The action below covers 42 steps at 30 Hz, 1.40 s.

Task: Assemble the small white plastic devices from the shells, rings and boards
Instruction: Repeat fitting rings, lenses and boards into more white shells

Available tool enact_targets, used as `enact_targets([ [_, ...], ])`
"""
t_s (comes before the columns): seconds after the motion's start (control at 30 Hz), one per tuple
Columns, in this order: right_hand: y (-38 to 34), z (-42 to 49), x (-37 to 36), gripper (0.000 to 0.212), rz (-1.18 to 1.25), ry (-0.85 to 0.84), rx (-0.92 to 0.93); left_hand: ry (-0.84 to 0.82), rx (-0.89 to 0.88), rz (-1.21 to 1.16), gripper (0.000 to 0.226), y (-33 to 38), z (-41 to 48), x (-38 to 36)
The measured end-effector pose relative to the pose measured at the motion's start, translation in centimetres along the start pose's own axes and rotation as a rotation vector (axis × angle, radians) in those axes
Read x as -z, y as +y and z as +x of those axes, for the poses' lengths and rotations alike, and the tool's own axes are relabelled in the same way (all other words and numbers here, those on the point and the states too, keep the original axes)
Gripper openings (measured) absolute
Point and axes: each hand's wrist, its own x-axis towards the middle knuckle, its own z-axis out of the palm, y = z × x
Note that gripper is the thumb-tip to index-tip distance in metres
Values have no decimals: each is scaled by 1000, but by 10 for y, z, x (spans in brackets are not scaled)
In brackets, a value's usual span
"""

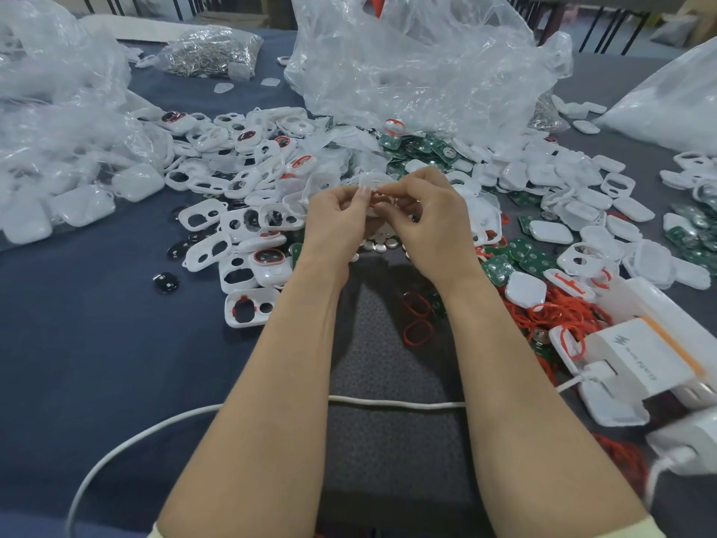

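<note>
White plastic shell (374,181) with a red ring (382,198) against it is pinched between both hands, the left hand (337,221) and right hand (430,223) each curling their fingertips round it above the middle of the bench (97,324). Empty shells (232,223) lie heaped to the left and green boards (500,266) to the right. Loose red rings (417,332) lie between the forearms, and crumpled clear bags (419,64) sit behind.

Dark blue table (77,343) under heaps of white shells (201,215), green boards (496,267), red rings (558,310), clear bags (407,71), a white cable (388,402).
</note>
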Motion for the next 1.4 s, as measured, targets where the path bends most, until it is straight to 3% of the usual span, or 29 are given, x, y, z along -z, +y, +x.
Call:
enact_targets([
  [0.33,-1,-1,-1,10,217,79,-248,-3,36,-193,18,-2,2,-3],
  [0.47,-1,-2,-5,2,152,191,-251,-2,66,-207,17,-3,2,-5],
  [0.7,-1,-1,-10,6,87,263,-265,-3,79,-187,18,-1,-1,-8],
  [1.23,-2,-3,-16,6,-23,315,-256,16,-59,-17,9,-5,-6,-13],
  [1.4,-3,-3,-17,7,-16,328,-263,1,-20,-68,11,-5,-7,-13],
])
